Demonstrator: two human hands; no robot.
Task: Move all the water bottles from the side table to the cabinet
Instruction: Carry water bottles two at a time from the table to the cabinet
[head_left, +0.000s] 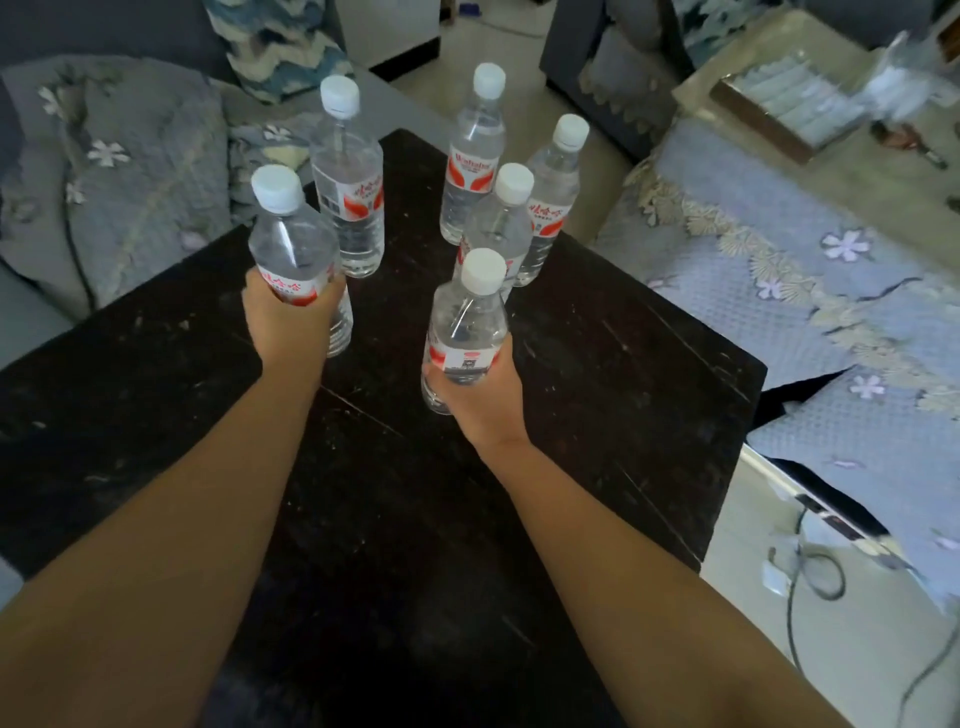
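Note:
Several clear water bottles with white caps and red labels are on the dark side table (597, 364). My left hand (283, 322) is wrapped around the label of one bottle (291, 244) at the left. My right hand (478, 389) grips another bottle (467, 317) near the table's middle. Behind them, a taller bottle (347, 176) stands upright at the back left. Three more bottles (475, 150) (553, 197) (498, 223) cluster at the back right. Whether the held bottles touch the table I cannot tell. No cabinet is in view.
A grey floral sofa (114, 171) flanks the table on the left, and a blue floral-covered seat (779, 270) on the right. A tray of packets (789, 109) lies at the far right. A charger and cable (800, 571) lie on a white surface at the lower right.

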